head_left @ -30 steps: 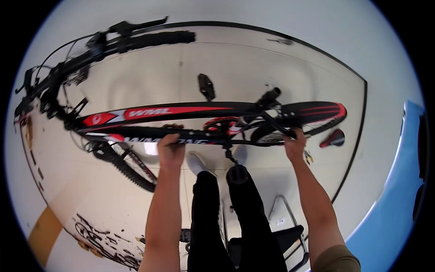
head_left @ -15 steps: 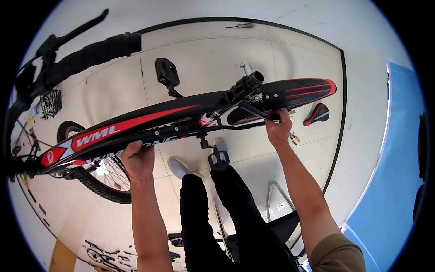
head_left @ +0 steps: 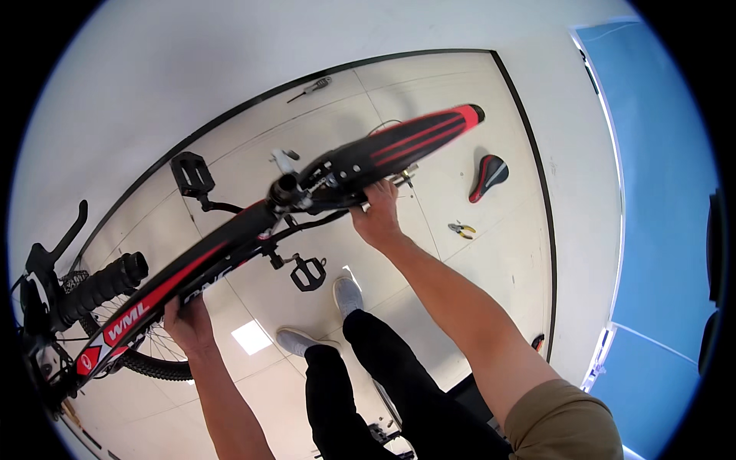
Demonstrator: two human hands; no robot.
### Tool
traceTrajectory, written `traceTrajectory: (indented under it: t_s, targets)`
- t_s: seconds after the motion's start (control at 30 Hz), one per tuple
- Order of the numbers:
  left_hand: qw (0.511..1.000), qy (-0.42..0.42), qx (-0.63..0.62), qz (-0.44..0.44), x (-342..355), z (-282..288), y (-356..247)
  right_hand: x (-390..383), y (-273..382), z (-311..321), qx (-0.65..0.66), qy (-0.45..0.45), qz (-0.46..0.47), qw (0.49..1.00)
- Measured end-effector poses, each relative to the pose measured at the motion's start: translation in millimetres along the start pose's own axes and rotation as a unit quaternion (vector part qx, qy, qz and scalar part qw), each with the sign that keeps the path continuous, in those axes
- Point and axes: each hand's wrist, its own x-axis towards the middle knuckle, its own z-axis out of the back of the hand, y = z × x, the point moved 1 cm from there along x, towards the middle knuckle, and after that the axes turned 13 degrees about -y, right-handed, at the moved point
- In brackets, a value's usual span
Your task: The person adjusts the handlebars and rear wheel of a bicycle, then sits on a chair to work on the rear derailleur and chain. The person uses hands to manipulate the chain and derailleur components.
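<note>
Legs [head_left: 402, 376]: in black trousers, entering at 6 o'clock of the head view (12 at its upper edge).
Shoes [head_left: 347, 294]: pale grey, on the light tiled floor [head_left: 506, 268]; left at 7 o'clock, right between 6 and 7.
Left hand [head_left: 190, 326]: at 8 o'clock; clasps the lower frame tube of the bicycle [head_left: 207, 261] toward its front end, fingers partly hidden by the tube.
Right hand [head_left: 377, 216]: at the centre; grasps the rear of the frame, beside the rear wheel, fingers partly hidden.
Bicycle position: held in both hands, oblique, its handlebar end between 8 and 9 o'clock, its rear mudguard [head_left: 422, 139] at 1; tyre contact with the floor cannot be told.
Near pedal [head_left: 308, 274]: black, at 8 o'clock.
Front wheel [head_left: 157, 368]: at 8 o'clock, partly hidden by the frame and left hand.
Handlebar grip [head_left: 103, 287]: black, between 8 and 9 o'clock.
Far pedal [head_left: 192, 176]: black, between 9 and 10 o'clock.
Pliers [head_left: 458, 228]: yellow-handled, on the floor at 3 o'clock.
Saddle [head_left: 488, 178]: black and red, on the floor at 2 o'clock, near the pliers.
Hand tool [head_left: 318, 85]: slim-ended, on the floor between 11 and 12 o'clock.
Blue panel [head_left: 659, 192]: at 3 o'clock, near the rim.
</note>
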Motion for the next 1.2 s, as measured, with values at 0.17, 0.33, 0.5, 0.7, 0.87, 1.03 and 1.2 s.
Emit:
traceTrajectory:
  t_s: [0.17,0.33,0.5,0.7,0.87,1.03,1.2]
  targets:
    - [1.0,-0.025,0.006,0.009,16,-6,3,18,-9,1,0.017,0.056,0.019,0.998]
    - [0.999,-0.035,0.01,0.017,7,-6,-35,7,1,-30,-0.038,0.086,0.035,0.995]
    - [0.943,-0.273,0.166,0.098,-24,11,-49,10,7,-21,-0.08,0.187,-0.01,0.979]
    - [0.727,-0.111,0.678,0.009,-186,-200,-171,14,28,-13,-0.128,0.281,-0.012,0.951]
    - [0.399,0.099,0.796,-0.444,-197,-313,-358,-2,2,5,-0.197,0.313,-0.056,0.927]
    - [0.286,-0.169,0.855,-0.398,-149,-325,-474,6,13,-4,-0.214,0.321,-0.045,0.922]
    - [0.487,-0.24,0.816,-0.197,-170,-197,-462,-19,0,-12,-0.225,0.315,-0.041,0.921]
